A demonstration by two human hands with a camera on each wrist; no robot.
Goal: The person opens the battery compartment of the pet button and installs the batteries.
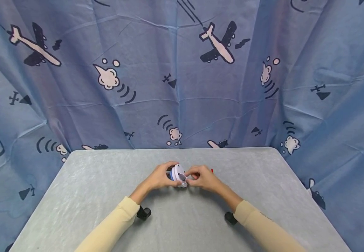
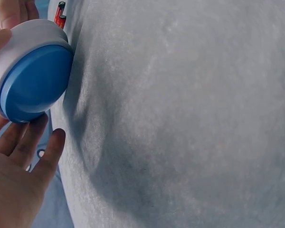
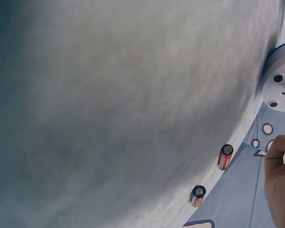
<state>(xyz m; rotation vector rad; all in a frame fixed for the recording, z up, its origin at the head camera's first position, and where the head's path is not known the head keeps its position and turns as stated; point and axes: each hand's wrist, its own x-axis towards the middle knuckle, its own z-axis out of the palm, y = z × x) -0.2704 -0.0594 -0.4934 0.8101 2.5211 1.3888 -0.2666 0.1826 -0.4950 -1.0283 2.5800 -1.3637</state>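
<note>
My left hand (image 1: pixel 160 176) grips a round white device with a blue dome (image 1: pixel 178 175), thumb on its near side and fingers on the far side. In the left wrist view the blue dome (image 2: pixel 38 83) faces the camera, and the fingers of the left hand (image 2: pixel 21 166) touch its lower rim. The device's flat white underside (image 3: pixel 280 90), with dark round holes and small speaker holes, shows in the right wrist view. My right hand (image 1: pixel 202 177) has curled fingers, with thumb and index tips at a greyish recess on the underside; whether they pinch anything is hidden.
Two small red-and-black batteries, one (image 3: pixel 225 157) beside the other (image 3: pixel 197 195), stand on the grey-white table (image 1: pixel 106 182) beyond the right hand. A blue curtain with aeroplane prints (image 1: pixel 150 70) hangs behind the table. Black wrist cameras sit under both sleeves.
</note>
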